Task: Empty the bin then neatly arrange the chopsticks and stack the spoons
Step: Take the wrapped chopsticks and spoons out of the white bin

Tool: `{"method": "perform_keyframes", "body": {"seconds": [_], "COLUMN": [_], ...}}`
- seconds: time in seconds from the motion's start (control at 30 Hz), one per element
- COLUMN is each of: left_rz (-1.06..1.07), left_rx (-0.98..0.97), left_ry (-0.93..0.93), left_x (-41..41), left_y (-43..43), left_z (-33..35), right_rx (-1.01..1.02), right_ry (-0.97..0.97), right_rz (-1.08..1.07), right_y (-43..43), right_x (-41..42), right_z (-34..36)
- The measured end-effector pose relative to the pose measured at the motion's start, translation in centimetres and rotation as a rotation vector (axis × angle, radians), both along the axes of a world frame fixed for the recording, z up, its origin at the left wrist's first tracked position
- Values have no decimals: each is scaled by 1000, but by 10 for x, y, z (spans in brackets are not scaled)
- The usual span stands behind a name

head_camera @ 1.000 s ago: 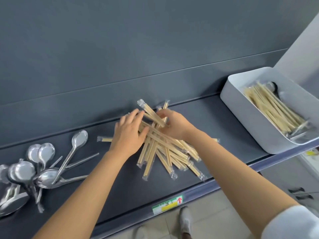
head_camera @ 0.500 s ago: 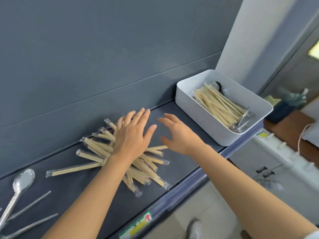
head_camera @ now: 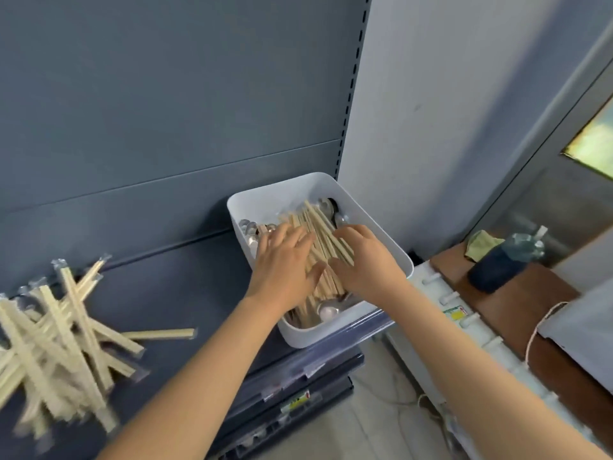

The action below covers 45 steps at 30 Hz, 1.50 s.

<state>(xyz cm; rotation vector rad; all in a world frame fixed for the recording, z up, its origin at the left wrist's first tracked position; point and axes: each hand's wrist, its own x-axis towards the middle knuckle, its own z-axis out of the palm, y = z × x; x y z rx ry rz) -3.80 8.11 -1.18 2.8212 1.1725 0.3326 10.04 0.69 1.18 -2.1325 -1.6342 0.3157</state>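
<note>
A white bin [head_camera: 391, 252] stands at the right end of the dark shelf. It holds a bundle of wrapped wooden chopsticks [head_camera: 318, 227] and several metal spoons [head_camera: 326, 310]. Both my hands are inside the bin on top of the chopsticks. My left hand [head_camera: 285, 263] lies flat with its fingers spread. My right hand [head_camera: 363, 260] rests beside it, fingers bent a little over the bundle. Neither hand plainly grips anything. A loose heap of wrapped chopsticks [head_camera: 56, 340] lies on the shelf at the far left.
The dark shelf surface [head_camera: 185, 293] runs between the heap and the bin, with a back panel behind. The shelf's front edge [head_camera: 315, 363] is just below the bin. At right a brown table [head_camera: 524, 293] carries a dark bottle [head_camera: 497, 263].
Both hands left the chopstick heap and moved right into the bin. The view swung right, so the spoons on the shelf are out of sight.
</note>
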Motion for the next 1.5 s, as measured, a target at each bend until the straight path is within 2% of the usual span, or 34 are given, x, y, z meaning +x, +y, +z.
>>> {"method": "perform_keyframes", "body": {"seconds": [0.13, 0.33, 0.43, 0.5, 0.57, 0.67, 0.9, 1.0, 1.1, 1.17, 1.33, 1.4, 1.5], "left_rz": [63, 72, 108, 223, 326, 350, 445, 506, 535, 567, 589, 646, 741], "left_rx": [-104, -165, -293, -415, -469, -471, -442, -347, -263, -211, -295, -276, -392], "left_ry": [52, 63, -73, -190, -228, -154, -43, -47, -177, -315, -978, -1045, -989], "left_x": [35, 69, 88, 100, 110, 118, 128, 125, 113, 99, 66, 56, 43], "left_y": [9, 55, 81, 98, 111, 125, 138, 135, 125, 117, 95, 90, 84], "left_z": [-7, -19, -25, -27, -32, -45, -42, -39, -39, -39, -16, -5, -1], "right_rx": [-207, -339, -352, -321, -250, -212, -222, -229, -266, -242, -63, -109, -274], "right_ry": [-59, -83, -37, 37, 105, 160, 45, 7, 43, 145, 567, 558, 482], "right_rz": [29, -12, 41, 80, 114, 118, 120, 153, 195, 170, -26, 23, 187], "right_y": [23, 75, 97, 105, 109, 112, 113, 110, 110, 113, 123, 126, 128], "right_x": [36, 61, 68, 72, 75, 79, 79, 80, 80, 81, 81, 81, 76], "right_z": [-14, -45, -51, -51, -49, -51, -57, -54, -50, -49, -43, -44, -47]}}
